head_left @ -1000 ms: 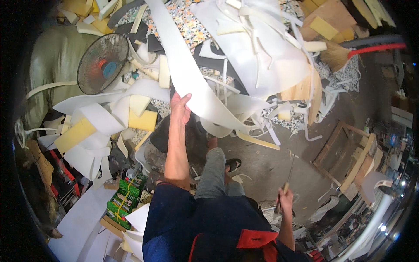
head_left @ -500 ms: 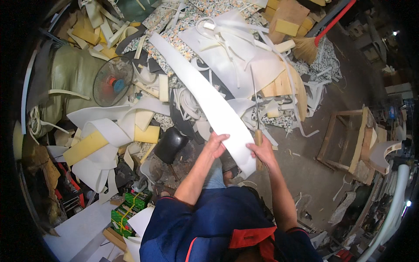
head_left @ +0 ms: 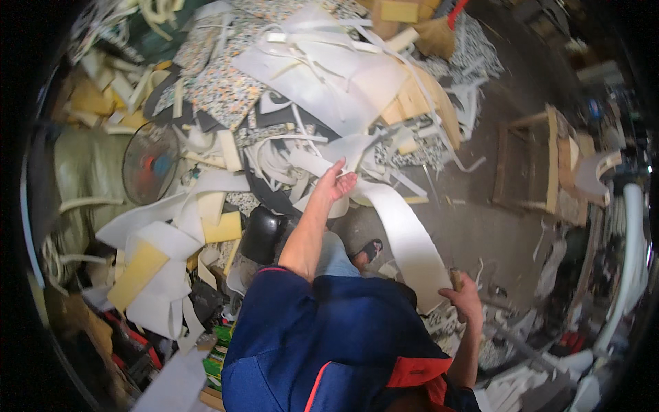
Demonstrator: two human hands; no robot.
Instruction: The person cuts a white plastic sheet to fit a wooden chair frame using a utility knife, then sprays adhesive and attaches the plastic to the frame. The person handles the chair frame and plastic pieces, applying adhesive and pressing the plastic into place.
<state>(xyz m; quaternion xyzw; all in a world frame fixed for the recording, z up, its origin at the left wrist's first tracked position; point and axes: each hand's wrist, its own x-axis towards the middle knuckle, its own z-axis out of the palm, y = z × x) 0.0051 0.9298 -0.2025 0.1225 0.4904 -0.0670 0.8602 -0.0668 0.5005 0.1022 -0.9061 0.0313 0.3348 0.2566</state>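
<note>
A long white foam strip [head_left: 406,237] runs slantwise before me, bending at its middle. My left hand [head_left: 336,182] is at the middle of the strip, thumb up and fingers curled, and the foam seems to pass through its grasp. At the near right end is my right hand [head_left: 464,296], closed round the wooden handle [head_left: 456,279] of a long thin-bladed knife. Its thumb and finger lie at the strip's edge. The blade is faint and hard to follow against the floor.
Foam offcuts and speckled foam sheets [head_left: 220,82] lie heaped ahead. On the left stand a fan [head_left: 152,163] and a black rounded seat [head_left: 261,233]. A wooden frame [head_left: 525,165] stands right, near a broom [head_left: 436,38].
The strip has swung from reaching far ahead to a bent position lower right. My right hand moved right and nearer with the knife; my left hand moved forward along the foam. The view shifted.
</note>
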